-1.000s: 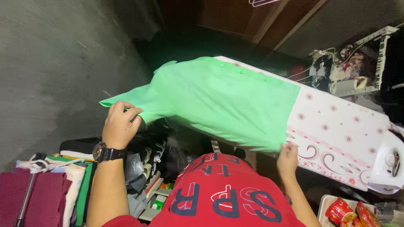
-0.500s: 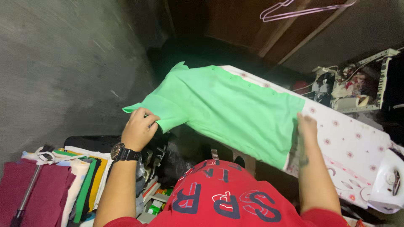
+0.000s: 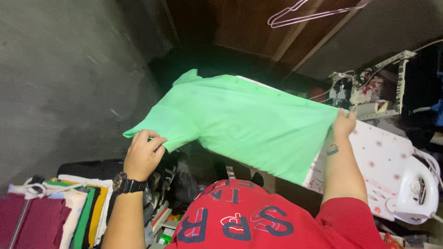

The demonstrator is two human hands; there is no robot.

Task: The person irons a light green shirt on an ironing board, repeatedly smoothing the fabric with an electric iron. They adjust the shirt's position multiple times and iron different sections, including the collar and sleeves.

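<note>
One green shirt [image 3: 249, 124] lies spread across one ironing board [image 3: 374, 152], whose cover is white with small flower marks; the shirt covers the board's far end and hangs off its near edge, with the collar toward the dark back wall and a row of small buttons along the far side. Two hands are on it. The left hand [image 3: 142, 154], with one dark wristwatch [image 3: 127, 184] on its wrist, is closed around the end of the one sleeve that shows, pinching the cuff edge between thumb and fingers out past the board's side. The right hand [image 3: 344, 123] is at the shirt's hem corner on the far side of the board, its fingers curled onto the fabric; how tightly it grips cannot be told from here. One white iron [image 3: 415, 191] stands on the board's right end, well apart from the shirt. One pink wire hanger [image 3: 314, 16] hangs above against the brown wood. At lower left sits one stack of folded cloth [image 3: 69, 207] in dark red, white, green and yellow layers. The person wears a red shirt [image 3: 258, 221] with dark lettering.
</note>
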